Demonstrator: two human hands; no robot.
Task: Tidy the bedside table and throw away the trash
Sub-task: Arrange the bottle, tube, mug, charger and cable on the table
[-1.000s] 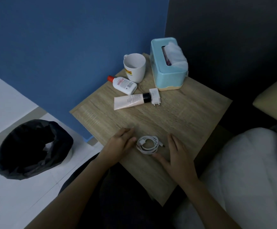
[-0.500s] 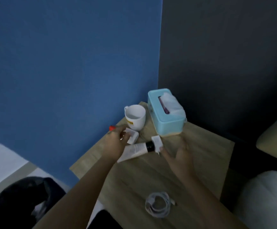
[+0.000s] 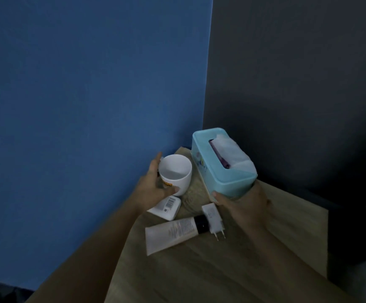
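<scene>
Fingers (image 3: 155,162) of left hand (image 3: 151,189) encircle the mug (image 3: 177,173).

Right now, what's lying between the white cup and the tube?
A small white bottle with a barcode lies between cup and tube, in the head view.

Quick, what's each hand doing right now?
Left hand: holding the white mug, fingers and thumb round it.
Right hand: gripping the near end of the blue tissue box.
</scene>
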